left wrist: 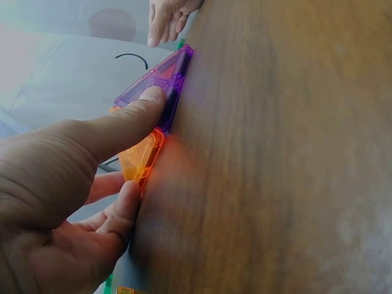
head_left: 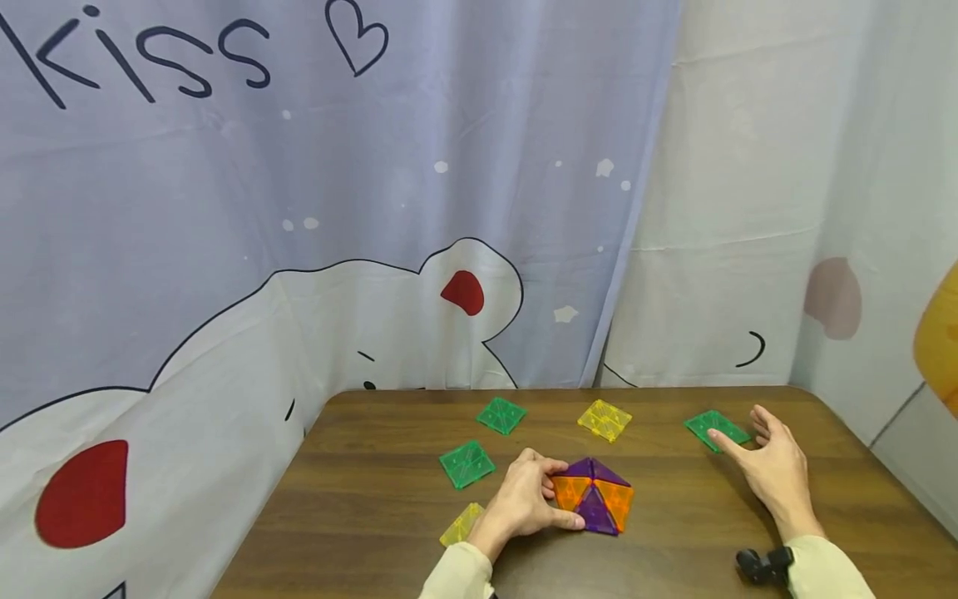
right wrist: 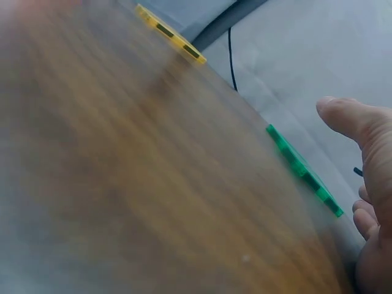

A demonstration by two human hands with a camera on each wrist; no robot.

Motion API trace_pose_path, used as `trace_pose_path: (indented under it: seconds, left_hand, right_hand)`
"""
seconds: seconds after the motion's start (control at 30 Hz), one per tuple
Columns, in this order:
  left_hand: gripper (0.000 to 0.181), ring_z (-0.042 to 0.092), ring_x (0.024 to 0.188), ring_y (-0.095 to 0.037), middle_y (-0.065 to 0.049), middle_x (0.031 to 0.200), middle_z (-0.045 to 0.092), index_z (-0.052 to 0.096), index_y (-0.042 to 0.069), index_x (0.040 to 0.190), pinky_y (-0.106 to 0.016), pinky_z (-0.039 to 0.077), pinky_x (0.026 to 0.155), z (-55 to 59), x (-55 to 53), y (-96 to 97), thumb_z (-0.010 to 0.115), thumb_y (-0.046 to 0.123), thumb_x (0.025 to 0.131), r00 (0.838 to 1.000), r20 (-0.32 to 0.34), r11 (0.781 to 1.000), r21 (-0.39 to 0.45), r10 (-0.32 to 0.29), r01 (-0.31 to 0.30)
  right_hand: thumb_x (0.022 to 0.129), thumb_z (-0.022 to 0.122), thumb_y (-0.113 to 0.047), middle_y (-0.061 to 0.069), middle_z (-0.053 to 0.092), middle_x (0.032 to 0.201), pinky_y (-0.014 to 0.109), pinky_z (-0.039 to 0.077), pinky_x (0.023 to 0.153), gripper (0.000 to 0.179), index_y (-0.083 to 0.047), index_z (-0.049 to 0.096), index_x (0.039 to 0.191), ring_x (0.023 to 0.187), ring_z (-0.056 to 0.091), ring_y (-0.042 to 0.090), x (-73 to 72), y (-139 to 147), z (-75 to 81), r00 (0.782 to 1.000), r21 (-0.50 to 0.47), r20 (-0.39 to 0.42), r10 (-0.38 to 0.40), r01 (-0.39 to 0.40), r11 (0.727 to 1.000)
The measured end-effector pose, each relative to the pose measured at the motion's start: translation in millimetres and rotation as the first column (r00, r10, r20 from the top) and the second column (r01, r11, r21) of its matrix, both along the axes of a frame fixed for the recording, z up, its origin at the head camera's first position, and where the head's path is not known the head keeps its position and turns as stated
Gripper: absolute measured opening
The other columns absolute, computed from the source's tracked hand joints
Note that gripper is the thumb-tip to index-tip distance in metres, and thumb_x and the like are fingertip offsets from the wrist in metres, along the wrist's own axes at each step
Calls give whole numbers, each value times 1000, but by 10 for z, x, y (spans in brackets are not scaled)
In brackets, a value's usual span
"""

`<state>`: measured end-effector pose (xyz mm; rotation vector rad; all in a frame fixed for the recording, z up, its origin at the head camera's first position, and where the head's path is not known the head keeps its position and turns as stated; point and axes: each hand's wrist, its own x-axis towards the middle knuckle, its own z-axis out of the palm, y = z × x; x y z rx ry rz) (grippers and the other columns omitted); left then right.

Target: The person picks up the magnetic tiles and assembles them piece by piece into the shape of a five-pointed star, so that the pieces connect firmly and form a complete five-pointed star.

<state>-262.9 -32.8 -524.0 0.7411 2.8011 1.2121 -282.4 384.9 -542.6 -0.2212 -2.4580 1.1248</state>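
Observation:
A low shape of orange and purple triangular magnetic tiles (head_left: 615, 502) stands on the wooden table. My left hand (head_left: 522, 497) grips it from the left. In the left wrist view the thumb lies on a purple triangle (left wrist: 179, 92), while a fingertip meets the lower corner of an orange triangle (left wrist: 139, 158). Farther right, my right hand (head_left: 774, 470) hovers with thumb and fingers spread beside a flat green square tile (head_left: 707, 426). In the right wrist view that hand (right wrist: 373, 159) holds nothing, and the green tile (right wrist: 300, 165) lies on the table just past the thumb.
Two more green square tiles (head_left: 467, 464) lie left of the shape. One yellow tile (head_left: 604, 420) sits behind it; another yellow tile (head_left: 461, 524) is partly covered by the left wrist. A printed curtain (head_left: 337, 208) hangs along the back edge of the table (head_left: 359, 516).

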Motion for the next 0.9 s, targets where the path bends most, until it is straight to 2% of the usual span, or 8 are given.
trace_pose_path:
  seconds: [0.2, 0.4, 0.7, 0.9]
  left_hand:
    - [79, 47, 88, -1, 4, 100, 57, 78, 9, 136, -23, 49, 86, -10, -17, -3, 110, 38, 69, 1000, -8, 1000, 2, 2, -2]
    - [79, 47, 87, 0, 3, 101, 57, 78, 9, 136, -22, 49, 84, -22, -15, 0, 110, 37, 70, 1000, -6, 1000, 5, -4, 4]
    - [78, 47, 86, -1, 4, 100, 56, 78, 9, 136, -21, 49, 83, -20, -26, -4, 110, 36, 70, 1000, 5, 1000, 10, -6, 6]
    - [78, 48, 86, 0, 3, 100, 56, 78, 9, 137, -21, 49, 83, -17, -29, -16, 110, 35, 70, 1000, 14, 1000, 12, -9, 8]
  right_hand:
    - [98, 84, -55, 44, 42, 161, 78, 42, 109, 114, 11, 25, 170, 140, 47, 65, -88, 32, 7, 999, 92, 15, 39, -40, 995]
    - [96, 85, -57, 46, 46, 155, 81, 35, 109, 116, 20, 30, 163, 138, 39, 70, -137, 40, -21, 996, 208, 61, 71, -82, 975]
    - [96, 88, -46, 45, 50, 154, 77, 37, 104, 99, 17, 42, 158, 132, 39, 69, -131, 32, -38, 995, 238, 35, 89, -95, 967]
    - [96, 89, -43, 45, 53, 151, 76, 42, 100, 92, 14, 48, 156, 126, 46, 66, -90, 16, -34, 995, 253, 27, 100, -103, 962]
